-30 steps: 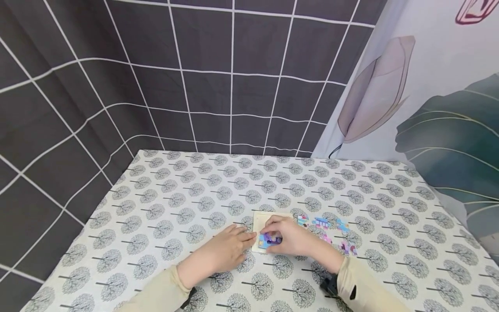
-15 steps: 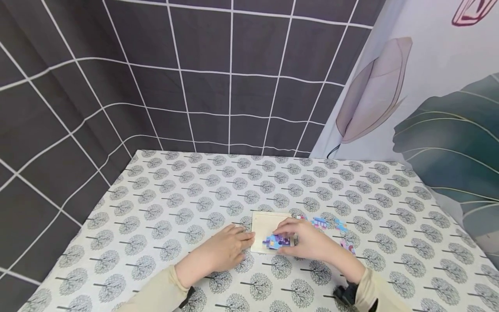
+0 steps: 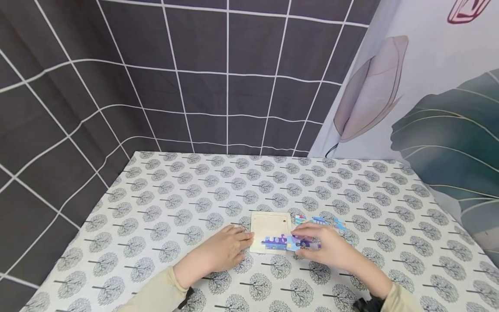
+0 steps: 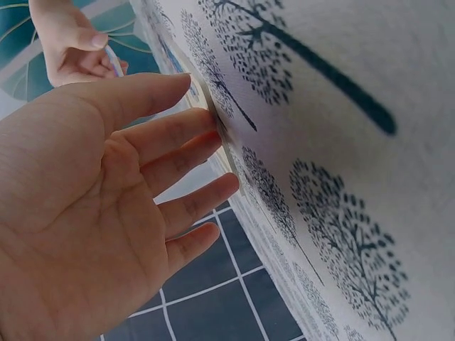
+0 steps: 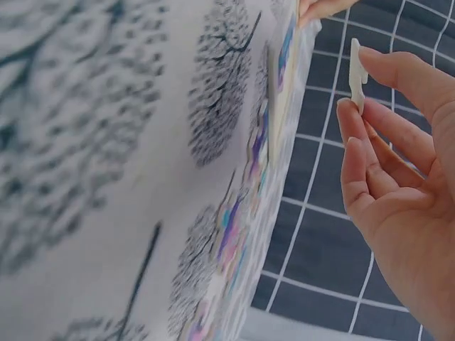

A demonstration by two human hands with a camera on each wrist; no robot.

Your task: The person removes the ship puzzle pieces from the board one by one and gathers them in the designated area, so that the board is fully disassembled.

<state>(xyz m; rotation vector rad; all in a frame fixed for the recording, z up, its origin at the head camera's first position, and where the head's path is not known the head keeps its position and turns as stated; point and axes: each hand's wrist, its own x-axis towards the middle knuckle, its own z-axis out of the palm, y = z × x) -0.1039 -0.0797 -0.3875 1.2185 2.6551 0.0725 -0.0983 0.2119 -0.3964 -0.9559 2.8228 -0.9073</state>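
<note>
My right hand (image 3: 325,245) pinches a jigsaw piece (image 3: 292,243) with purple and light-blue print, held over the right edge of a pale wooden puzzle tray (image 3: 261,222). In the right wrist view the jigsaw piece (image 5: 357,78) appears edge-on between thumb and fingertips, raised off the cloth. Purple and blue pieces (image 3: 275,241) lie along the near side of the tray; the right hand and its piece partly cover that area. My left hand (image 3: 230,248) rests at the tray's left edge. Its fingers (image 4: 186,135) are extended, fingertips at the rim.
Several loose jigsaw pieces (image 3: 319,220) lie on the tree-print tablecloth (image 3: 218,190) to the right of the tray, some hidden behind the right hand. A dark checked curtain (image 3: 202,91) hangs behind the table, with a leaf-print curtain (image 3: 440,130) on the right.
My right hand has lifted the jigsaw piece and carried it rightward from over the tray to its right edge, uncovering the pieces along the near side. The left hand has stayed in place.
</note>
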